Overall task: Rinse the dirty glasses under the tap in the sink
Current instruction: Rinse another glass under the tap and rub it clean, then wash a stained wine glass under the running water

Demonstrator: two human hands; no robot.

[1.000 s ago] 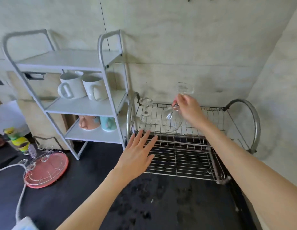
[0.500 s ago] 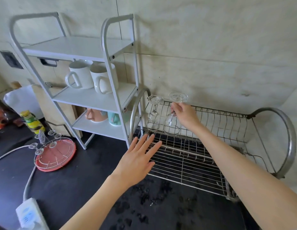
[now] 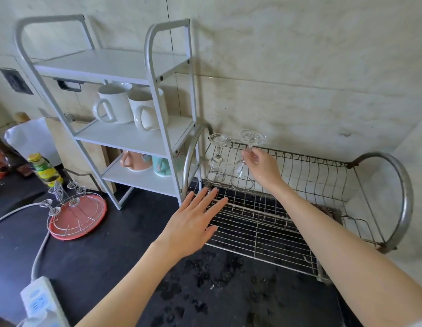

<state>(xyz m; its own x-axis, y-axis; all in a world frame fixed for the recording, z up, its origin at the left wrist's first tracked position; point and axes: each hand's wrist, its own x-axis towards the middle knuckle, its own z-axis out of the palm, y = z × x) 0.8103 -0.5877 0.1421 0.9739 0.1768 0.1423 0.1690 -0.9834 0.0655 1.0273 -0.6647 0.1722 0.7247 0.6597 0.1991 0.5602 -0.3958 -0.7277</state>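
Note:
Two clear stemmed glasses stand upside down on the upper tier of a metal wire dish rack (image 3: 299, 208). The left glass (image 3: 218, 159) stands alone near the rack's left arch. My right hand (image 3: 262, 166) pinches the stem of the right glass (image 3: 246, 161), whose bowl rim rests on the wires. My left hand (image 3: 193, 223) hovers flat with spread fingers over the front left corner of the rack's lower grid. No sink or tap is in view.
A white three-tier shelf (image 3: 125, 128) with two white mugs (image 3: 132, 107) and coloured cups stands left of the rack. A red tray with a wire holder (image 3: 75, 213), a bottle (image 3: 44, 171), a white cable and a power strip (image 3: 40, 300) lie on the wet black counter (image 3: 205, 291).
My right hand lowered the second glass onto the upper rack beside the first one and still pinches its stem. My left hand stayed flat near the rack's front.

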